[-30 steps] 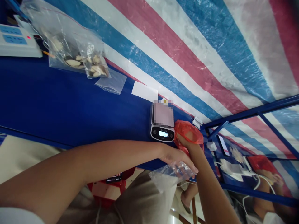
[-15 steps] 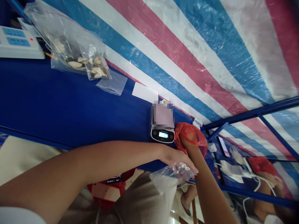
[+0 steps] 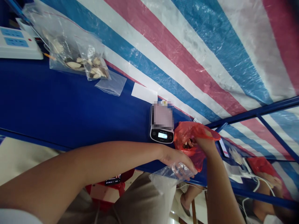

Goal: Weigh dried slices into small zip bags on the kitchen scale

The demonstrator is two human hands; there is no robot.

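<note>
My left hand (image 3: 178, 161) is closed on a clear plastic bag (image 3: 162, 179), which hangs over the table's front edge. To its right, my right hand (image 3: 202, 141) reaches into a red plastic bag (image 3: 183, 129) on the blue table. Small brown and pale pieces (image 3: 188, 143) show in the bag's mouth. The bag's film covers the fingers of my right hand, so their grip is hidden. Just left of the red bag stands a digital kitchen scale (image 3: 162, 136) with a lit display. A blurred-out pinkish item (image 3: 163, 115) lies on its platform.
Clear zip bags (image 3: 97, 67) with pale dried slices lie at the back left, beside a flat clear bag (image 3: 112, 83) and a white paper (image 3: 144, 92). A power strip (image 3: 20, 43) sits far left. Striped sheeting (image 3: 163, 46) hangs behind; a metal frame (image 3: 254, 110) stands right.
My right hand has shifted right and up within the red bag, pulling its mouth wider so the pieces inside show. The left hand and clear bag have stayed nearly still.
</note>
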